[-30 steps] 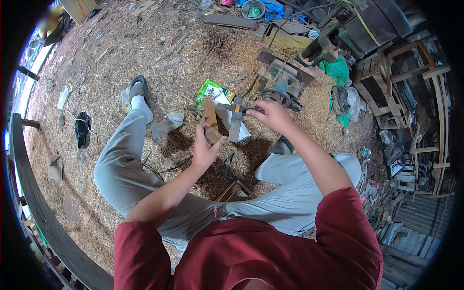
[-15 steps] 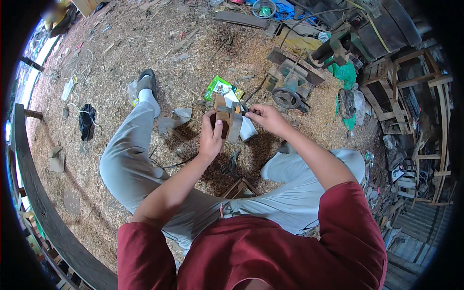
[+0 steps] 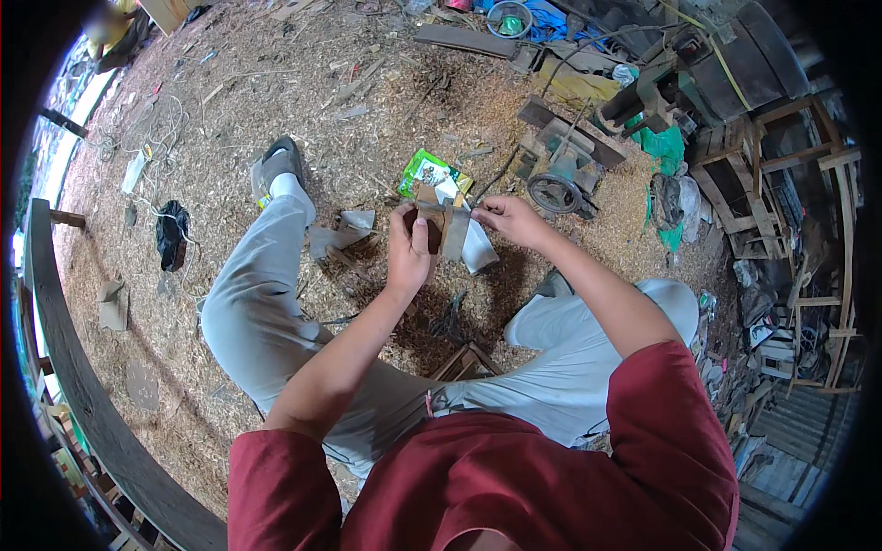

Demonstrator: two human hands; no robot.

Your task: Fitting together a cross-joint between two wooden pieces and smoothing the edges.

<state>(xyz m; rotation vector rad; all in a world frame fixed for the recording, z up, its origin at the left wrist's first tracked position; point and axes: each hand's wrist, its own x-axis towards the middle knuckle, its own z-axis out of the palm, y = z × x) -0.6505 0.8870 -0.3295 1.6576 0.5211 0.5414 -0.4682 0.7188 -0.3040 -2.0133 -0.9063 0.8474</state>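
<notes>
In front of me, above the floor between my knees, my left hand [image 3: 410, 255] is closed around a brown wooden block [image 3: 429, 219], its thumb on the near face. A greyish flat piece [image 3: 456, 235] sits against the block's right side. My right hand [image 3: 507, 220] pinches at the upper right edge of that piece; whatever lies between thumb and finger is too small to make out. Behind the block, a green packet [image 3: 424, 172] lies on the shavings. White paper [image 3: 477, 251] shows just right of the held piece.
Wood shavings cover the floor. A machine with a round handwheel [image 3: 554, 192] stands ahead to the right, a black cable beside it. Further right are green plastic [image 3: 663, 145] and wooden frames [image 3: 735, 197]. Black plastic [image 3: 171, 234] lies left, near a long beam [image 3: 78, 386].
The block has tilted a little in my left hand, and its top looks different now. My right hand keeps its pinch at the piece's edge. The whole view has shifted slightly.
</notes>
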